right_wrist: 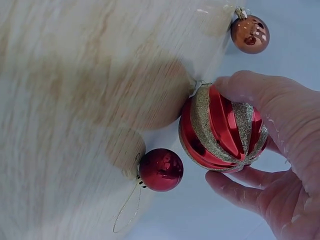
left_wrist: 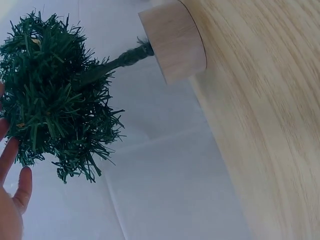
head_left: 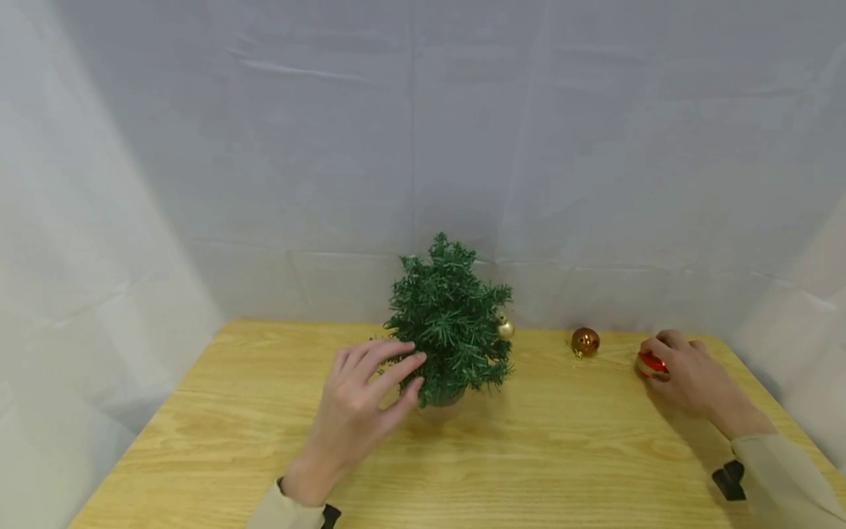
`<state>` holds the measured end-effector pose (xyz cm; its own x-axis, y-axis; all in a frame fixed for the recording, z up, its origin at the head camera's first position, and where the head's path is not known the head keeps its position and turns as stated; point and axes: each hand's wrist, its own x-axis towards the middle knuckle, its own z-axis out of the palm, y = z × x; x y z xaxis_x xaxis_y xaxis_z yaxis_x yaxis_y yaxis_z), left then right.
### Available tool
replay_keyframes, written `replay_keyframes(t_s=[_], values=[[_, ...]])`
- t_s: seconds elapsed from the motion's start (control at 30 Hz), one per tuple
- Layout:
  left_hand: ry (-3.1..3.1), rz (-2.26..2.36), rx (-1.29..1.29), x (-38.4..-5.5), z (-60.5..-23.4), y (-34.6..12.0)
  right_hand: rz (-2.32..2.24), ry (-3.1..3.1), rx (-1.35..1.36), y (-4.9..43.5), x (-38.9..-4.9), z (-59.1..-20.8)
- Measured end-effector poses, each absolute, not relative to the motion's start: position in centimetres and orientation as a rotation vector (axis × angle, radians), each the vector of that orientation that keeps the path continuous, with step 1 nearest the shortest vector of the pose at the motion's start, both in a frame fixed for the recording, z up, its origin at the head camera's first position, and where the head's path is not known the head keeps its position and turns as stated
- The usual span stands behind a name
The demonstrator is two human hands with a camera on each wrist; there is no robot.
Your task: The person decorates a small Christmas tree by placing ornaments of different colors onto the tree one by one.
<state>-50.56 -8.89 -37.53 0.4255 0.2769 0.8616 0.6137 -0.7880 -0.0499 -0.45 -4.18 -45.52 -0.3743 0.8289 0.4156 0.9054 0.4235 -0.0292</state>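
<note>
A small green artificial Christmas tree (head_left: pixel 449 316) stands upright on a round wooden base (left_wrist: pixel 175 42). My left hand (head_left: pixel 360 397) is at the tree's left side, thumb and fingers spread apart by the outer branches; whether they touch the needles I cannot tell. At the table's right end, my right hand (head_left: pixel 690 375) holds a large red bauble with glittery gold stripes (right_wrist: pixel 222 130), thumb on one side and fingers on the other. The bauble appears to rest on the tabletop. A small gold bauble (head_left: pixel 505 328) hangs on the right side of the tree.
A copper-brown bauble (head_left: pixel 585 342) lies near the back edge, between tree and right hand. Beside the striped bauble in the right wrist view is a small dark red bauble (right_wrist: pixel 161 170) with a string loop. White cloth (head_left: pixel 297 147) surrounds the wooden table (head_left: pixel 529 470).
</note>
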Motion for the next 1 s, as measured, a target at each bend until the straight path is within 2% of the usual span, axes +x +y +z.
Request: replay_keyframes(t_s=[0.53, 1.0], values=[[-0.742, -1.228, -2.373, -50.9, -37.6, -8.9, -0.202, -2.334, -1.587, -4.6, -1.3, -45.1], [-0.673, -1.224, -2.430, -51.3, -37.6, -8.4, -0.238, -2.223, -1.418, -6.5, -1.1, -45.1]])
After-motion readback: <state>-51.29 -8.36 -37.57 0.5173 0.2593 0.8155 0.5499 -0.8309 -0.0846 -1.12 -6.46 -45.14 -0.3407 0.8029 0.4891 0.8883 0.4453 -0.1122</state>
